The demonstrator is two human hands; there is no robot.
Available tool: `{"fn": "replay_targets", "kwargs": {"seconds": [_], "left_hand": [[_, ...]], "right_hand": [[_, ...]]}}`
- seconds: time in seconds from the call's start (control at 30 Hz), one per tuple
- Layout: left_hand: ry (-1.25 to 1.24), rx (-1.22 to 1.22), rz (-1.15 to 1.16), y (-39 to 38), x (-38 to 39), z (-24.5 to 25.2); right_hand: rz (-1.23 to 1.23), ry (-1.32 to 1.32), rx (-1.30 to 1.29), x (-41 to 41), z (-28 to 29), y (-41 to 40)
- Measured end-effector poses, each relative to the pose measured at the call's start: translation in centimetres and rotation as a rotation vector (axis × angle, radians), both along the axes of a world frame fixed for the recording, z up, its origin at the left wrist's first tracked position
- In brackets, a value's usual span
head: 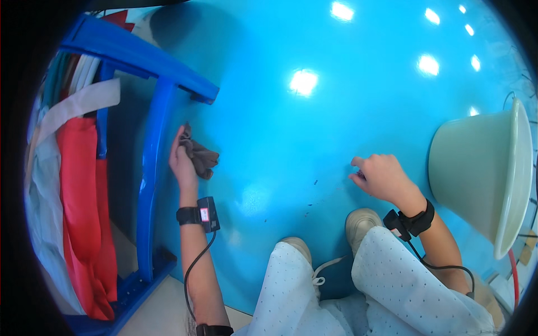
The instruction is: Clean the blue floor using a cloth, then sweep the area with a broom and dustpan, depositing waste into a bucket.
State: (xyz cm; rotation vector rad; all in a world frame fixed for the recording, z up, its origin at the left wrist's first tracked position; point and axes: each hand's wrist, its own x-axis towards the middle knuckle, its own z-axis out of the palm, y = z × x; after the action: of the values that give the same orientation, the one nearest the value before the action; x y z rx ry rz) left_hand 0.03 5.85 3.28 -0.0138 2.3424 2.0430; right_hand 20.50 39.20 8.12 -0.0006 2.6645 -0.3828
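My left hand (183, 170) grips a crumpled grey-brown cloth (202, 158) just right of the upright of a blue metal frame (152, 176). Over the glossy blue floor (269, 138), my right hand (387, 178) is closed with its thumb against the curled fingers. A small dark reddish thing (360, 173) shows between them, too little of it to name. Several dark specks of debris (310, 205) lie on the floor between my hands. Each wrist wears a black strap with a small cabled device.
A pale green plastic tub (466, 168) stands to the right. Red fabric (80, 201) and pale fabric (46, 218) hang in the frame at left. My shoes (362, 227) are below, one with a loose lace (330, 264). A red hose or cord (514, 277) runs at lower right.
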Motion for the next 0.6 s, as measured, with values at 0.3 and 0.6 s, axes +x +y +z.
{"fn": "replay_targets", "kwargs": {"seconds": [0.3, 0.6], "left_hand": [[-0.033, 0.049, -0.717, 14.8, 6.6, -2.3], [-0.275, 0.355, -0.603, 15.1, 8.9, 1.3]], "right_hand": [[-0.014, -0.058, -0.021, 0.4, -0.3, 0.8], [0.020, 0.135, -0.150, -0.6, 0.9, 0.2]]}}
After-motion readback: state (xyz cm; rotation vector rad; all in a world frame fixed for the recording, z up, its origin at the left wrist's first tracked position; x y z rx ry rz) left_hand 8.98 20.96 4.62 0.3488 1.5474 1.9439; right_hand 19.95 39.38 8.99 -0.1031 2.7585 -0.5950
